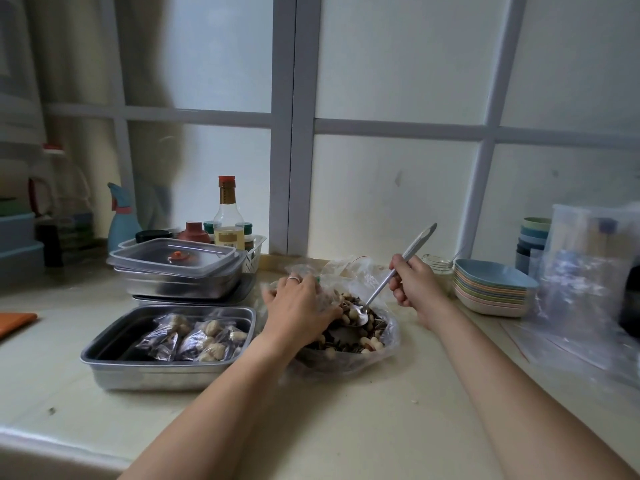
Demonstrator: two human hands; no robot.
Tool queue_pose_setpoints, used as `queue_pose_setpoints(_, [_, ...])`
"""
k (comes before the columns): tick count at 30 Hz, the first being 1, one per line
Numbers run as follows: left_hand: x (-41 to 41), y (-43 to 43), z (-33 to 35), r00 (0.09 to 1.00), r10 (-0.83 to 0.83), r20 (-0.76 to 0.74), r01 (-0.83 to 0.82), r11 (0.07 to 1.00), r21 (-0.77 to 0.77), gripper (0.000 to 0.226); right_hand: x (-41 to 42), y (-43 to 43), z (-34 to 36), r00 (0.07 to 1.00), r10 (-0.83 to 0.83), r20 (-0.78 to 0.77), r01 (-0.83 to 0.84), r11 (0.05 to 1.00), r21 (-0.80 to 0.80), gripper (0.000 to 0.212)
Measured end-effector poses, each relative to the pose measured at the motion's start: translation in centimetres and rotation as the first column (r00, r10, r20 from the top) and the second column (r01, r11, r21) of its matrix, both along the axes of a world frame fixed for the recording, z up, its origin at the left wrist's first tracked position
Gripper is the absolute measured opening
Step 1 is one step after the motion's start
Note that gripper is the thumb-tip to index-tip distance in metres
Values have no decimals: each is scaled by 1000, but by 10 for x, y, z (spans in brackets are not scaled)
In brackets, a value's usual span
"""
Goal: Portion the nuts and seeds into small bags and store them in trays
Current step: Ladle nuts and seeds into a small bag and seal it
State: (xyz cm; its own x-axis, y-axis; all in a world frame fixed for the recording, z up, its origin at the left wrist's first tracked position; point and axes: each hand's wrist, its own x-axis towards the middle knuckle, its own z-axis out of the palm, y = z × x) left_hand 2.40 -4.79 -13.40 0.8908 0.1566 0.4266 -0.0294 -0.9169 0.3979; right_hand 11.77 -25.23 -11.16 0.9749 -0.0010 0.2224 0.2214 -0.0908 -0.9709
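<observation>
A large clear plastic bag (384,344) lies open on the counter, filled with mixed nuts and seeds (356,336). My right hand (414,282) grips a long metal spoon (398,271) whose bowl dips into the mix. My left hand (301,306) holds a small clear bag (327,294) at the edge of the pile; a ring shows on one finger. To the left a steel tray (104,351) holds several filled small bags (194,337).
Behind the tray stands a stack of lidded steel trays (176,271), then a basket of bottles (227,220). At the right are stacked pastel bowls (491,289), a glass jar (438,265), cups (533,237) and loose clear bags (588,289). An orange board (14,322) lies far left.
</observation>
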Motion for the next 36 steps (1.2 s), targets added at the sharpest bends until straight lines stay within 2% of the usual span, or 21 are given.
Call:
queue_pose_setpoints(5, [3, 3, -2, 999, -26, -31, 25, 1000, -12, 53, 0, -2, 2, 997, -62, -50, 64, 997, 33, 19])
queue_pose_setpoints(9, [4, 2, -4, 996, -82, -17, 83, 996, 28, 51, -3, 0, 5, 996, -78, -33, 80, 996, 48, 18])
queue_pose_setpoints(14, [2, -3, -1, 995, -99, 0, 99, 994, 42, 50, -9, 9, 11, 994, -76, 77, 72, 996, 56, 21])
queue_pose_setpoints(18, [4, -2, -1, 997, -75, 9, 75, 996, 53, 51, -11, 15, 16, 966, -139, 219, 150, 988, -33, 26])
queue_pose_setpoints(23, [8, -4, -3, 999, -54, 7, 52, 993, 105, 60, -26, 23, 24, 872, -170, 459, 276, 945, -174, 29])
queue_pose_setpoints(27, [11, -5, -4, 999, -50, 16, 48, 994, 103, 66, -33, 30, 27, 747, -140, 649, 347, 916, -202, 26])
queue_pose_setpoints(33, [13, -6, -4, 997, -75, 13, 74, 997, 25, 73, -43, 38, 33, 551, -55, 833, 382, 904, -193, 21])
queue_pose_setpoints(36, [15, -7, -3, 997, -78, 10, 79, 995, -61, 66, -50, 44, 37, 472, 23, 882, 391, 891, -233, 18])
